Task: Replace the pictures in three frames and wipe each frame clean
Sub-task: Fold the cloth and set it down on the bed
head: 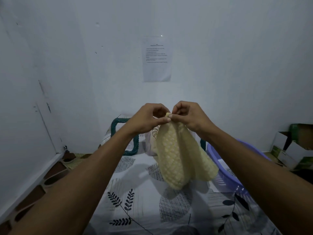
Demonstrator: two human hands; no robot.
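Note:
A pale yellow waffle-textured cloth [179, 158] hangs in the air over the bed. My left hand [149, 119] and my right hand [188, 116] both pinch its top corner, close together at chest height. Behind the cloth, a dark green frame [133, 145] with a twisted border lies on the bed near the wall, partly hidden by my left forearm. A picture with a striped drawing [155, 131] shows just behind the cloth; most of it is covered.
The bed sheet [135, 200] is white with black leaf prints. A purple plastic basin [225, 170] with papers inside sits on the right. Cardboard boxes [294, 146] stand at the far right. A printed sheet [157, 60] hangs on the wall ahead.

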